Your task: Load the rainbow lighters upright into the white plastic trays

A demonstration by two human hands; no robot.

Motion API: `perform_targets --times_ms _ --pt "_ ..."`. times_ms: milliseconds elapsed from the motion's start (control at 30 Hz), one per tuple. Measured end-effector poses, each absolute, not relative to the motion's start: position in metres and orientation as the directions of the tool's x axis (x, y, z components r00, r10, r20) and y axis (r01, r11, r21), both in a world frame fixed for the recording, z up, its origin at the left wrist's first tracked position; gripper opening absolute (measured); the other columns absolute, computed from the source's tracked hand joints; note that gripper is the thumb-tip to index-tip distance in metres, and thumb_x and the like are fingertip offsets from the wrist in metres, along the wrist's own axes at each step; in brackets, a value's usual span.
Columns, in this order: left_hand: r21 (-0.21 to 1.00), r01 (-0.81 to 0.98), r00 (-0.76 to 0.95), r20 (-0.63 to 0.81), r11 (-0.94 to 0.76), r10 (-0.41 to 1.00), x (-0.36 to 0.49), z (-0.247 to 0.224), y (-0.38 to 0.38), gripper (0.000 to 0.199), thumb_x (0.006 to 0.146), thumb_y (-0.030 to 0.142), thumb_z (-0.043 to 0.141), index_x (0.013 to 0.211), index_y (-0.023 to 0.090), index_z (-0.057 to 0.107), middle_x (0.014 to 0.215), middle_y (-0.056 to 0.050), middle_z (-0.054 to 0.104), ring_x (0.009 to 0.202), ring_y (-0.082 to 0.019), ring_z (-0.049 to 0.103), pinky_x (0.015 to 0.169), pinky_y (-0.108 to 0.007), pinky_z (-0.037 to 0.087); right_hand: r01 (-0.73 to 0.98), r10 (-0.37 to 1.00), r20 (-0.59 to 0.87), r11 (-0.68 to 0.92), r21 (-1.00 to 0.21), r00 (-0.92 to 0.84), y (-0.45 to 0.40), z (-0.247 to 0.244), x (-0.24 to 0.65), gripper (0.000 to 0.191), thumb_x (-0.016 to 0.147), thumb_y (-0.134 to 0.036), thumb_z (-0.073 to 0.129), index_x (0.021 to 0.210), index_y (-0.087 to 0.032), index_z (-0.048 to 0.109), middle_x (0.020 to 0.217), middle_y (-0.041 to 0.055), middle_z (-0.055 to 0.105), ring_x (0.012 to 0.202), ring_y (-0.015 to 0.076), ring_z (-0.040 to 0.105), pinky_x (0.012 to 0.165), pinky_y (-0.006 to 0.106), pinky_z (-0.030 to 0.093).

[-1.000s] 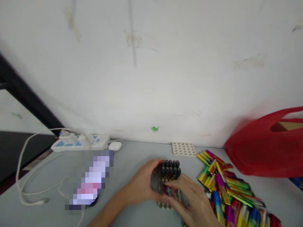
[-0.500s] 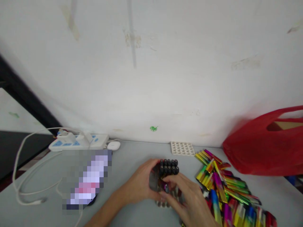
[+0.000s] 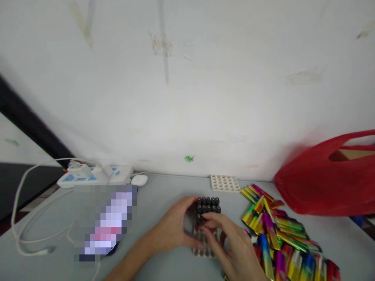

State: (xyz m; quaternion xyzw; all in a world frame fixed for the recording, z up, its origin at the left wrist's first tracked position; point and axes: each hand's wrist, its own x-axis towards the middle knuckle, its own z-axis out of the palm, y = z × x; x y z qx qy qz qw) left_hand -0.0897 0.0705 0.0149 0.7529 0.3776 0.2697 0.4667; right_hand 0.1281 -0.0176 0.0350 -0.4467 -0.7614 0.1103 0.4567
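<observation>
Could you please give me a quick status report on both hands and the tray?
Left hand steadies tray. Right hand pinches a lighter into the rows. Loose lighter pile lies right, apart.

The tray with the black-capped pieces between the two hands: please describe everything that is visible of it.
The tray is a pale, plastic-looking block that lies flat on the grey table, near its front edge. Black-capped pieces stand upright in its far rows, packed close together; the near rows look unfilled, though blur hides detail. The left hand grips its left side, and the right hand covers its right side, with fingertips on the caps. A similar unfilled tray lies behind it, apart.
</observation>
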Motion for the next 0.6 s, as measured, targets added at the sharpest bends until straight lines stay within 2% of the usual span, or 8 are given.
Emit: perform_targets --times_ms 133,267,367,467,533,600 --pt "0.903 0.316 0.585 0.057 -0.292 0.809 -0.09 0.013 0.072 0.117 0.053 0.041 0.116 0.156 0.023 0.064 0.15 -0.013 0.071 0.134 -0.041 0.066 0.121 -0.051 0.051 0.639 0.798 0.583 0.531 -0.556 -0.156 -0.02 0.032 0.134 0.03 0.111 -0.015 0.059 0.137 -0.028 0.062 0.099 0.0007 0.08 0.082 0.0166 0.08 0.075 0.024 0.063" --pt "0.892 0.337 0.598 0.044 -0.301 0.8 -0.09 0.015 0.073 0.112 0.054 0.043 0.115 0.154 0.024 0.066 0.149 -0.012 0.071 0.133 -0.04 0.066 0.118 -0.05 0.053 0.764 0.811 0.585 0.378 -0.523 -0.001 -0.015 0.031 0.145 0.013 0.114 -0.024 0.057 0.123 -0.026 0.066 0.099 0.005 0.078 0.086 0.0221 0.076 0.077 0.033 0.06" --pt "0.894 0.337 0.6 0.039 -0.297 0.799 -0.09 0.016 0.073 0.112 0.056 0.047 0.114 0.154 0.023 0.066 0.148 -0.013 0.071 0.132 -0.04 0.066 0.116 -0.048 0.053 0.911 0.791 0.605 0.175 -0.372 0.095 -0.005 0.029 0.157 0.016 0.113 -0.029 0.054 0.121 -0.022 0.065 0.11 0.0136 0.078 0.103 0.0334 0.074 0.091 0.048 0.059" --pt "0.899 0.332 0.591 0.037 -0.284 0.806 -0.09 0.017 0.072 0.114 0.057 0.053 0.112 0.156 0.023 0.065 0.151 -0.013 0.07 0.136 -0.041 0.065 0.12 -0.049 0.05 0.99 0.815 0.572 -0.021 -0.138 0.097 0.003 0.023 0.168 0.031 0.11 -0.026 0.052 0.136 -0.014 0.063 0.134 0.0255 0.074 0.128 0.0451 0.067 0.104 0.062 0.053" --pt "0.901 0.33 0.587 0.037 -0.28 0.809 -0.089 0.017 0.072 0.115 0.057 0.056 0.112 0.156 0.024 0.065 0.152 -0.014 0.069 0.137 -0.041 0.064 0.121 -0.05 0.049 0.995 0.829 0.552 -0.091 -0.026 0.091 0.006 0.017 0.174 0.039 0.109 -0.024 0.05 0.144 -0.01 0.06 0.149 0.0305 0.068 0.144 0.048 0.059 0.113 0.066 0.048" --pt "0.9 0.335 0.585 0.034 -0.28 0.81 -0.089 0.017 0.072 0.115 0.056 0.057 0.112 0.155 0.023 0.066 0.15 -0.014 0.07 0.135 -0.042 0.065 0.119 -0.05 0.051 0.992 0.845 0.53 -0.118 0.039 0.079 0.006 0.009 0.178 0.042 0.109 -0.023 0.049 0.147 -0.006 0.058 0.153 0.0326 0.066 0.151 0.0484 0.055 0.119 0.068 0.043"
